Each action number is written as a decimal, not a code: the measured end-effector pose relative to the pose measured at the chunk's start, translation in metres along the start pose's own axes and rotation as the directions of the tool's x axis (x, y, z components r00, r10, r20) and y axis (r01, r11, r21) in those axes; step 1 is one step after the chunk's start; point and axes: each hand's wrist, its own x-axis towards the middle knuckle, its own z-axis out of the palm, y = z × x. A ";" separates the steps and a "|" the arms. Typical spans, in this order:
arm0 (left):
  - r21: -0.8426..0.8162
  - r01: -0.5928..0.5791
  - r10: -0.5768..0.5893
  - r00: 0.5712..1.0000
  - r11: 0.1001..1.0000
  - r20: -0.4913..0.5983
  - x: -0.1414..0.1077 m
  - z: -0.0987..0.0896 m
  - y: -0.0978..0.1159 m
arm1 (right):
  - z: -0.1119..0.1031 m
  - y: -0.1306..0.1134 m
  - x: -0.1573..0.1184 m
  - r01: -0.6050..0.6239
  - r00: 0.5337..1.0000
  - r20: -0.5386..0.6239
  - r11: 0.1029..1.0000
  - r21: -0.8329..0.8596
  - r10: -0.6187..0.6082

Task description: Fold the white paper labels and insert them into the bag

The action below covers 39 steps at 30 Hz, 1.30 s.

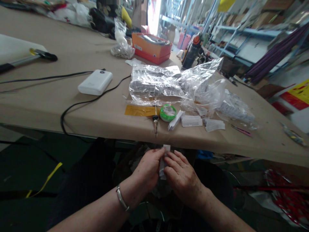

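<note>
Just below the table's front edge, my left hand (149,167) pinches a narrow white printed strip (162,167) between thumb and fingers. My right hand (181,174) closes on the same strip from the other side, its fingertips near the strip's upper part. On the table in front lie a soldering-iron-like tool (155,124) with its metal tip toward me, a green round container (168,112), and small stacks of white printed strips (191,121). An amber film sheet (138,111) lies left of the tool.
Clear plastic bags (159,83) cover the table's middle. A white power bank (96,82) and black cable (79,102) lie left. Pink tweezers (241,130) rest right. Behind stand an orange box (151,48) and a dark bottle (191,53).
</note>
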 end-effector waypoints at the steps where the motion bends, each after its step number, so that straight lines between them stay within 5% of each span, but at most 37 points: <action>1: -0.002 0.007 -0.007 1.000 1.000 0.006 0.000 0.000 -0.001 | 0.000 -0.001 0.000 -0.007 1.000 -0.004 1.000 -0.001 0.007; 6: 0.044 -0.006 0.006 1.000 0.999 0.004 0.000 -0.002 -0.002 | -0.004 -0.006 0.003 -0.026 1.000 -0.005 0.999 0.039 0.026; 10: 0.074 0.019 -0.019 1.000 0.997 0.002 -0.003 -0.001 0.003 | -0.013 0.001 0.004 -0.157 0.981 -0.061 0.940 0.304 0.184; 12: 0.131 0.064 -0.067 0.998 0.989 0.018 -0.007 0.001 0.006 | -0.013 0.010 0.005 -0.339 0.906 -0.057 0.800 0.494 0.419; 15: 0.214 0.110 -0.116 0.993 0.971 0.019 -0.014 0.006 0.007 | -0.008 0.023 0.010 -0.531 0.713 0.122 0.418 0.738 0.690; 18: 0.254 0.099 -0.113 0.993 0.962 0.043 -0.019 0.007 0.005 | 0.000 0.029 0.018 -0.548 0.638 0.343 0.093 0.831 0.689; 23: 0.286 0.088 -0.141 0.976 0.954 0.167 -0.020 -0.001 0.005 | 0.006 0.019 0.023 -0.495 0.585 0.473 -0.172 0.852 0.659; 28: 0.336 0.130 -0.243 0.916 0.933 0.319 -0.013 -0.015 0.005 | 0.008 0.011 0.020 -0.483 0.571 0.541 -0.279 0.830 0.617; 35: 0.316 0.156 -0.268 0.896 0.936 0.354 -0.013 -0.021 0.002 | 0.008 0.011 0.016 -0.452 0.618 0.421 -0.138 0.881 0.664; 39: 0.310 0.160 -0.269 0.898 0.937 0.348 -0.017 -0.018 0.005 | 0.009 0.011 0.014 -0.397 0.668 0.501 -0.305 0.866 0.550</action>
